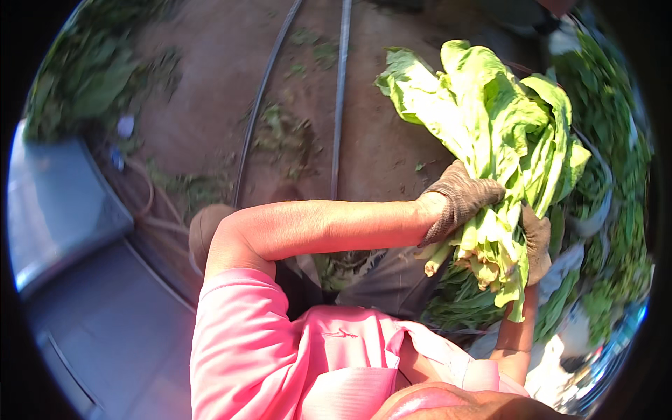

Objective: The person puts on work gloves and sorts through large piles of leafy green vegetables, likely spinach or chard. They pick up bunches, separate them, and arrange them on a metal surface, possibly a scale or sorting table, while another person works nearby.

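Observation:
A large bunch of green leafy stalks [499, 115] is held up to the front right, its leaves away from me and its cut stem ends towards my body. My left hand [464, 197], in a brown knitted glove, reaches across from the left and grips the stalks around their middle. On the other side, my right hand [536, 244], gloved too, holds the lower right of the bunch. The leaves cover part of its fingers. Several pale, ragged stem ends [483, 265] stick out below the left glove.
Heaps of leafy greens [604, 121] line the right side, with white plastic sheeting [564, 268] among them. Two long dark strips [341, 79] run along the brown ground [210, 89]. A grey metal panel [68, 199] stands at left; more leaves [100, 79] lie beyond it.

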Motion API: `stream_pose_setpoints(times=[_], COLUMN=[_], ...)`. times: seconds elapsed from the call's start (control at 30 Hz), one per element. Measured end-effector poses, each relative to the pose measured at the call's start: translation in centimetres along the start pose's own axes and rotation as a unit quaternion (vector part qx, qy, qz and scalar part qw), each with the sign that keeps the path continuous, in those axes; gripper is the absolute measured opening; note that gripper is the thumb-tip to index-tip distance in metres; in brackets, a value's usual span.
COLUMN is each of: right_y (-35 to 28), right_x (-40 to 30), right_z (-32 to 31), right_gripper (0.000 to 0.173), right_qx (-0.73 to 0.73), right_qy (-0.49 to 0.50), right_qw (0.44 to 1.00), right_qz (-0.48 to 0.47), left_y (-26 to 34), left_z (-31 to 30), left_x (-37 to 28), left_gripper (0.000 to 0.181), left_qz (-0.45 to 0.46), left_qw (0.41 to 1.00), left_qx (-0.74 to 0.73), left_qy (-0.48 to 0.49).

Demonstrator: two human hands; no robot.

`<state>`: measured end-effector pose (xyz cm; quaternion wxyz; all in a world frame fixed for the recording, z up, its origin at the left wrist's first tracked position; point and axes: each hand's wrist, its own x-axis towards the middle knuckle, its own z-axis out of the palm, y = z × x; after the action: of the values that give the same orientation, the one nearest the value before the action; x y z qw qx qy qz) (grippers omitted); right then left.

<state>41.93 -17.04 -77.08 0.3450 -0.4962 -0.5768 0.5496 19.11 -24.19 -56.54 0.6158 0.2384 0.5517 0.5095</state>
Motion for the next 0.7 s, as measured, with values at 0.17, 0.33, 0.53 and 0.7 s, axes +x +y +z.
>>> stream_pose_setpoints(times=[0.17,0.33,0.53,0.7], right_y=[-0.7,-9.8,-22.0,-30.3], right_x=[0.9,8.7,9.5,4.4], right_z=[-4.0,-2.2,8.5,24.4], right_gripper=[0.024,0.026,0.028,0.031], right_qx=[-0.028,-0.055,-0.064,-0.055], right_qy=[-0.027,-0.151,-0.284,-0.402], right_qw=[0.996,0.969,0.886,0.791], right_qz=[-0.08,-0.188,-0.362,-0.457], left_y=[-4.0,1.3,3.2,3.1], left_z=[1.1,2.9,-2.5,-15.7], left_x=[-3.2,-5.5,-12.9,-14.5], left_gripper=[0.049,0.055,0.033,0.034], left_qz=[0.144,0.295,0.349,0.445], left_qw=[0.986,0.936,0.864,0.848], left_qx=[-0.006,-0.054,0.247,0.033], left_qy=[0.077,0.183,0.266,0.287])
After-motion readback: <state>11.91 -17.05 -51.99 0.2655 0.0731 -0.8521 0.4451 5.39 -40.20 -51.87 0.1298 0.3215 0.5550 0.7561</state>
